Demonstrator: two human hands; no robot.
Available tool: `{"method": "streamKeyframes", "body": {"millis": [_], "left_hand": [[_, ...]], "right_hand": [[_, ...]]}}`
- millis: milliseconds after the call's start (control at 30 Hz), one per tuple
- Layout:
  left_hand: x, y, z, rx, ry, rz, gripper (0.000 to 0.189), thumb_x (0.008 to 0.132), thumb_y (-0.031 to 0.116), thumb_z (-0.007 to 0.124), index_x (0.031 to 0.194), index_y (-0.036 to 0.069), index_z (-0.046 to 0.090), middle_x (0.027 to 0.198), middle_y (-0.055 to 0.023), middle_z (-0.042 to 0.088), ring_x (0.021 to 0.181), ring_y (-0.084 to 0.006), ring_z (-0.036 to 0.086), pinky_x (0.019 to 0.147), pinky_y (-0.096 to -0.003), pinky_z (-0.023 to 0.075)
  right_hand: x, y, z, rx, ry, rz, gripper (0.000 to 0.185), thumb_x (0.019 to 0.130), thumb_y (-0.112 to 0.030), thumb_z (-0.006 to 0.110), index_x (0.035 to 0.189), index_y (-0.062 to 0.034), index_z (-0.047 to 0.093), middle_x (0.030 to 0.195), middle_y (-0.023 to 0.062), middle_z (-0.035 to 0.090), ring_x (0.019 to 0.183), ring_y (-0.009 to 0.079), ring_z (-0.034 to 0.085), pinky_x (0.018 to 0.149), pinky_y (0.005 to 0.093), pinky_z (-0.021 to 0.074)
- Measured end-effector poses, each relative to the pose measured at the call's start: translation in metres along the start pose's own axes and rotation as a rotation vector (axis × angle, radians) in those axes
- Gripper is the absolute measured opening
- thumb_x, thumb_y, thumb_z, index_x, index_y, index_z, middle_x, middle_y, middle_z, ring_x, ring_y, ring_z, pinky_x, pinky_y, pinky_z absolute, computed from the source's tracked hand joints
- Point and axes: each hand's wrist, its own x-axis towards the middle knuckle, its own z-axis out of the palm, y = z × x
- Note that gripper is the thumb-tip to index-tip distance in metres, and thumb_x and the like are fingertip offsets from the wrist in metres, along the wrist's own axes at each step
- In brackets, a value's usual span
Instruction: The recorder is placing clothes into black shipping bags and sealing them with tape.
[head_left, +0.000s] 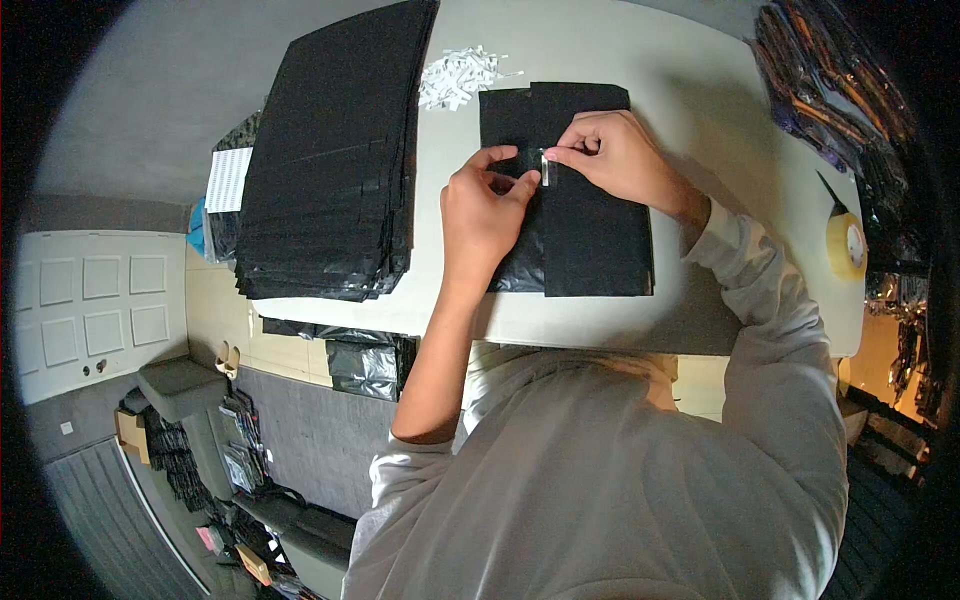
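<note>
In front of me a folded black sheet (596, 232) lies on the white table, with a glossy part showing at its left. A small white strip (545, 171) sits near the fold at its middle. My right hand (611, 154) pinches the top end of this strip between thumb and forefinger. My left hand (491, 199) rests over the left part of the sheet, thumb beside the strip and forefinger apart from it; whether it grips anything does not show. Behind the sheet is a heap of small white strips (457, 77). A tall stack of black sheets (322, 172) stands to the left.
A roll of clear yellowish tape (847, 246) lies near the right edge of the white table (787, 300), with a dark pointed tool (831, 191) beside it. Bundled plastic-wrapped items (832, 82) are at the far right. Black packages (367, 364) lie below the table's front edge.
</note>
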Motion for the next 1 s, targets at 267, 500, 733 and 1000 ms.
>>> {"method": "streamKeyframes", "body": {"millis": [267, 500, 733, 1000], "left_hand": [[0.003, -0.004, 0.000, 0.066, 0.001, 0.020, 0.032, 0.086, 0.014, 0.080, 0.113, -0.002, 0.072, 0.078, -0.0130, 0.075, 0.069, -0.0128, 0.070, 0.063, -0.0275, 0.0519], [0.003, -0.003, 0.001, 0.174, 0.025, 0.074, 0.029, 0.083, 0.020, 0.083, 0.105, 0.003, 0.075, 0.076, -0.0133, 0.074, 0.065, -0.0179, 0.070, 0.061, -0.0305, 0.0524], [0.008, -0.007, 0.001, 0.236, 0.008, 0.136, 0.032, 0.080, 0.020, 0.083, 0.104, 0.003, 0.075, 0.070, -0.0137, 0.071, 0.062, -0.0205, 0.070, 0.059, -0.0327, 0.0517], [0.007, -0.005, -0.009, 0.163, -0.053, 0.126, 0.034, 0.081, 0.018, 0.080, 0.110, 0.002, 0.072, 0.068, -0.0127, 0.068, 0.061, -0.0191, 0.066, 0.059, -0.0338, 0.0504]], "right_hand": [[0.001, 0.005, 0.004, -0.028, 0.007, -0.023, 0.022, 0.088, -0.018, 0.080, 0.083, 0.0016, 0.072, 0.070, 0.0063, 0.063, 0.055, 0.0108, 0.047, 0.051, 0.0307, 0.0374], [0.000, -0.005, 0.003, -0.120, -0.036, 0.084, 0.026, 0.085, -0.027, 0.082, 0.081, -0.0034, 0.072, 0.075, 0.0118, 0.069, 0.066, 0.0287, 0.068, 0.060, 0.0389, 0.0524], [-0.006, -0.003, 0.000, -0.235, 0.031, -0.043, 0.023, 0.085, -0.025, 0.080, 0.089, -0.0043, 0.071, 0.083, 0.0071, 0.067, 0.072, 0.0240, 0.065, 0.065, 0.0378, 0.0513], [-0.032, -0.019, 0.005, -0.521, -0.300, -0.305, 0.065, 0.099, -0.055, 0.053, 0.141, -0.0057, 0.058, 0.151, 0.0120, 0.053, 0.150, 0.0328, 0.035, 0.121, 0.0561, 0.0249]]}}
